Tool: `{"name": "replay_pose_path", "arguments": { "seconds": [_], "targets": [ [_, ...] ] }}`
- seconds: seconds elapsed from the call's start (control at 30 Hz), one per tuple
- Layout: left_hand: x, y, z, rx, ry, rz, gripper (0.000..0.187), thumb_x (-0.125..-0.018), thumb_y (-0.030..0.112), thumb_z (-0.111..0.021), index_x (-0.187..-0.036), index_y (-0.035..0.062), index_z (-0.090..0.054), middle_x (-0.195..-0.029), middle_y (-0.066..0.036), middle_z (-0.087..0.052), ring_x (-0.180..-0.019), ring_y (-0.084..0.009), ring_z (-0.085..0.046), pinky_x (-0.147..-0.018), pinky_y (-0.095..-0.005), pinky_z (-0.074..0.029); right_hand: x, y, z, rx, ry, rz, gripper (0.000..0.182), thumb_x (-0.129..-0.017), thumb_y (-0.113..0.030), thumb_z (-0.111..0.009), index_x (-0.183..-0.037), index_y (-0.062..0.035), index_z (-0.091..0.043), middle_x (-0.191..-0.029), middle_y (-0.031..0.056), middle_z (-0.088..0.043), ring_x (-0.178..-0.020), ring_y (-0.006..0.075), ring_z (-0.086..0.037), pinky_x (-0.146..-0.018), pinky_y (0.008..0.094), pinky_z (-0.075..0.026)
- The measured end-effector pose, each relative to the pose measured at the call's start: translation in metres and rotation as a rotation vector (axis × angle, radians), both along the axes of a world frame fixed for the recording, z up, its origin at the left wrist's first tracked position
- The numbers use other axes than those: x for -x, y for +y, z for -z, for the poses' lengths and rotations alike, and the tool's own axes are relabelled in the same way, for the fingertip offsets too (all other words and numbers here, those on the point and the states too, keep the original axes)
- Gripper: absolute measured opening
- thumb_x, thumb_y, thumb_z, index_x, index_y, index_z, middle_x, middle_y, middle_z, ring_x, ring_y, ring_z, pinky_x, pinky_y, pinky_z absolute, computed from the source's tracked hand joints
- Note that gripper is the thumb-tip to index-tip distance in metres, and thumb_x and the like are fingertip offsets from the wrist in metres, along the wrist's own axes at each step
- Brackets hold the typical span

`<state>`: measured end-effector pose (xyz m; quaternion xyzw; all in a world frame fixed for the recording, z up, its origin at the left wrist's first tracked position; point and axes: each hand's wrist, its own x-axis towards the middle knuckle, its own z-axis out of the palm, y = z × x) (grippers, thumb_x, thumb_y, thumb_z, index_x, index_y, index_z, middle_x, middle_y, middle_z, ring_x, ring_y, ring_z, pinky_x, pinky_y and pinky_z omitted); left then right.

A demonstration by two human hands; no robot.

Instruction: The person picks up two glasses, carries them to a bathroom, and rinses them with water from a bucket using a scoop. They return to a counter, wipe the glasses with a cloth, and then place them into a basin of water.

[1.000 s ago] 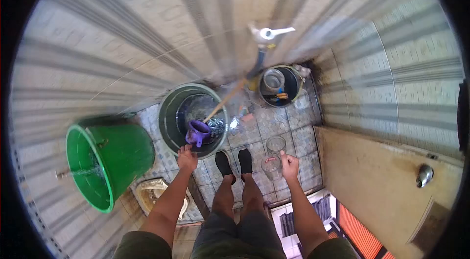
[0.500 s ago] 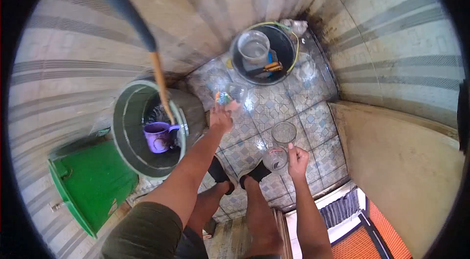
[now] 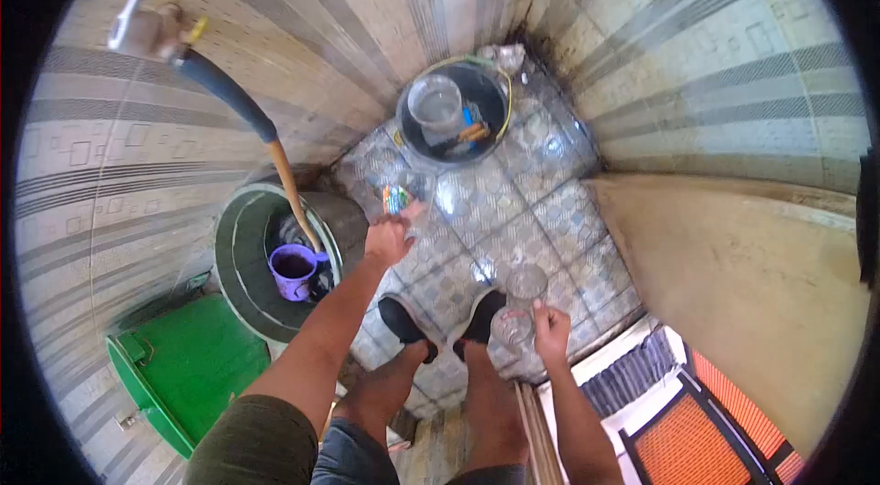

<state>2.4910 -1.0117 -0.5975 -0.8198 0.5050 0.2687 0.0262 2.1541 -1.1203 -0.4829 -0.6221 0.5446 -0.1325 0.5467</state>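
Note:
My right hand (image 3: 551, 331) is closed at the side of a clear glass (image 3: 511, 326) with red markings. A second clear round glass (image 3: 527, 281) overlaps it just above, right at the fingertips. My left hand (image 3: 389, 240) reaches down over the tiled floor, back of the hand up and fingers curled. Just beyond its fingers are a packet-like patch of colourful print (image 3: 396, 200) and something pink (image 3: 414, 210). I cannot tell what the left fingers grip.
A dark basin (image 3: 452, 155) holding a clear tub and small items stands at the back. Left is a large water bucket (image 3: 229, 256) with a purple mug (image 3: 293, 272), under a tap hose (image 3: 225, 95). A green lid (image 3: 197, 366) lies beside it. At right stands a panel (image 3: 724, 256).
The view has shifted, showing more of the tap. My right hand and the two glasses have moved together nearer my feet. My left hand stays by the colourful print.

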Motion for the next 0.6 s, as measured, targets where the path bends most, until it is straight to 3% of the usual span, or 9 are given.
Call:
{"name": "replay_pose_path", "arguments": {
  "seconds": [0.07, 0.17, 0.2, 0.3, 0.4, 0.47, 0.5, 0.57, 0.6],
  "targets": [
    [-0.002, -0.004, 0.007, -0.201, 0.034, -0.057, 0.048, -0.079, 0.039, -0.062, -0.117, 0.0098, -0.055, -0.121, -0.012, -0.055, -0.116, -0.0276, -0.049, -0.097, -0.0437, -0.037, -0.004, 0.003, -0.002, -0.016, -0.014, 0.055, 0.048, -0.091, -0.021, -0.057, -0.051, -0.0052, -0.035, -0.049, -0.005, -0.033, -0.049, 0.0043, -0.028, -0.043, 0.0273, -0.022],
    [0.0, -0.008, 0.054, -0.24, -0.099, -0.057, 0.039, -0.079, 0.035, -0.06, -0.114, 0.0171, -0.058, -0.129, -0.012, -0.048, -0.124, -0.0309, -0.042, -0.1, -0.0467, -0.035, -0.019, 0.001, 0.011, -0.055, -0.102, 0.092, 0.047, -0.09, -0.019, -0.057, -0.052, -0.0056, -0.034, -0.05, -0.0045, -0.032, -0.049, 0.0042, -0.028, -0.044, 0.0274, -0.021],
    [-0.002, -0.014, 0.077, -0.361, -0.097, -0.042, 0.045, -0.081, 0.037, -0.058, -0.122, 0.0196, -0.055, -0.137, -0.013, -0.041, -0.131, -0.0319, -0.032, -0.105, -0.0481, -0.027, -0.025, 0.0, 0.023, -0.029, -0.138, 0.09, 0.047, -0.091, -0.018, -0.057, -0.052, -0.0064, -0.033, -0.051, -0.0053, -0.032, -0.05, 0.004, -0.027, -0.044, 0.0271, -0.02],
    [0.0, -0.005, 0.153, -0.355, -0.332, 0.168, 0.046, -0.083, 0.038, -0.056, -0.125, 0.0209, -0.053, -0.14, -0.01, -0.038, -0.131, -0.0284, -0.033, -0.109, -0.0477, -0.019, -0.035, 0.0, 0.078, 0.045, -0.238, 0.043, 0.046, -0.091, -0.018, -0.056, -0.053, -0.007, -0.033, -0.051, -0.0062, -0.032, -0.05, 0.0037, -0.026, -0.044, 0.0266, -0.02],
    [0.007, 0.014, 0.144, -0.25, -0.23, 0.178, 0.041, -0.082, 0.035, -0.057, -0.121, 0.0216, -0.057, -0.136, -0.007, -0.043, -0.131, -0.0248, -0.033, -0.111, -0.0486, -0.014, -0.055, 0.006, 0.084, -0.032, -0.173, 0.027, 0.045, -0.091, -0.017, -0.056, -0.054, -0.0067, -0.033, -0.052, -0.006, -0.032, -0.051, 0.0038, -0.026, -0.044, 0.0266, -0.019],
    [0.003, 0.01, 0.114, -0.045, -0.108, 0.007, 0.036, -0.083, 0.03, -0.059, -0.117, 0.018, -0.057, -0.121, -0.006, -0.056, -0.12, -0.0258, -0.047, -0.104, -0.0469, -0.029, -0.066, 0.007, 0.077, -0.033, -0.171, 0.019, 0.044, -0.09, -0.02, -0.057, -0.053, -0.0035, -0.04, -0.048, -0.0017, -0.041, -0.049, 0.0041, -0.035, -0.043, 0.0275, -0.027],
    [0.001, 0.016, 0.099, -0.043, -0.116, 0.011, 0.036, -0.083, 0.03, -0.059, -0.117, 0.018, -0.057, -0.121, -0.006, -0.056, -0.12, -0.0258, -0.047, -0.104, -0.0469, -0.029, -0.072, 0.007, 0.064, -0.032, -0.179, 0.023, 0.044, -0.09, -0.02, -0.057, -0.053, -0.0035, -0.04, -0.048, -0.0017, -0.041, -0.049, 0.0041, -0.035, -0.043, 0.0275, -0.027],
    [0.002, 0.031, 0.057, 0.124, 0.215, -0.315, 0.034, -0.082, 0.023, -0.063, -0.113, 0.0126, -0.054, -0.101, -0.01, -0.063, -0.098, -0.0328, -0.059, -0.088, -0.04, -0.044, -0.09, -0.003, 0.03, 0.028, 0.146, -0.091, 0.043, -0.088, -0.03, -0.06, -0.056, -0.0013, -0.055, -0.053, 0.0096, -0.056, -0.048, 0.0141, -0.052, -0.047, 0.0315, -0.039],
    [0.005, 0.034, 0.033, 0.256, 0.277, -0.419, 0.033, -0.082, 0.019, -0.064, -0.111, 0.0103, -0.052, -0.096, -0.011, -0.063, -0.089, -0.0305, -0.062, -0.081, -0.0372, -0.047, -0.089, -0.013, 0.025, 0.085, 0.447, -0.281, 0.048, -0.084, -0.046, -0.059, -0.064, -0.0029, -0.065, -0.064, 0.0199, -0.063, -0.06, 0.0316, -0.063, -0.06, 0.0389, -0.048]
  ]
}}
